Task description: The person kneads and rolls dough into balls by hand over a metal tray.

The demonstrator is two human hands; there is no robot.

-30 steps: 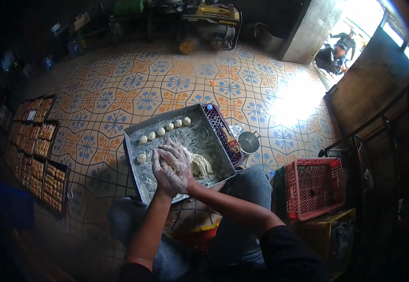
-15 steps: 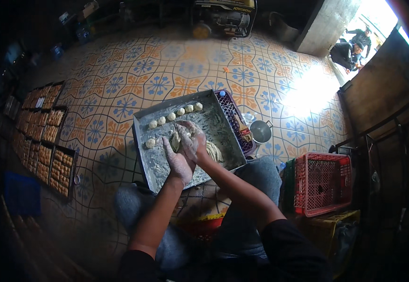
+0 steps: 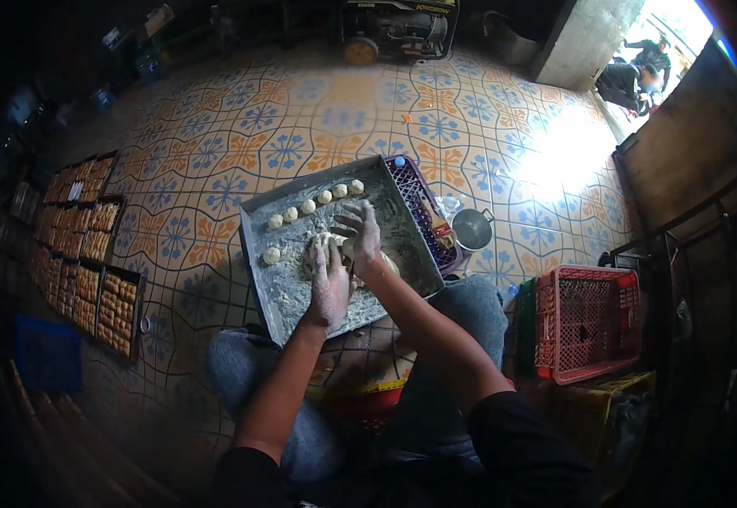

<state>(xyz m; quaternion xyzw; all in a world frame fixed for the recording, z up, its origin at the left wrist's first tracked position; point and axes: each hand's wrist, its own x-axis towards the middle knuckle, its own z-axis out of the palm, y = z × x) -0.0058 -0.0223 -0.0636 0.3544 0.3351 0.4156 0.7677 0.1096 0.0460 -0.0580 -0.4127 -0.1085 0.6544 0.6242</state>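
A square metal tray (image 3: 287,292), dusted with flour, lies in front of my knees. Inside it, a soft pale dough mass (image 3: 390,262) sits partly hidden under my hands. My left hand (image 3: 330,284), floury and with fingers stretched out, rests against the dough's left side. My right hand (image 3: 367,239) is held just right of it with fingers spread, over the dough, gripping nothing. Several round dough balls (image 3: 309,207) form a slanting row along the tray's far side. One more dough ball (image 3: 272,256) lies apart near the left wall.
Right of the tray are a purple crate (image 3: 411,182), a brush-like tool (image 3: 441,234) and a metal pot (image 3: 473,229). A red crate (image 3: 593,326) stands farther right. Trays of pastries (image 3: 118,311) line the left. A generator (image 3: 398,32) stands far back; two people are by the doorway.
My hands, pressed together over the dough before, have parted. The right hand has lifted with its fingers spread; the left has turned, fingers pointing away from me.
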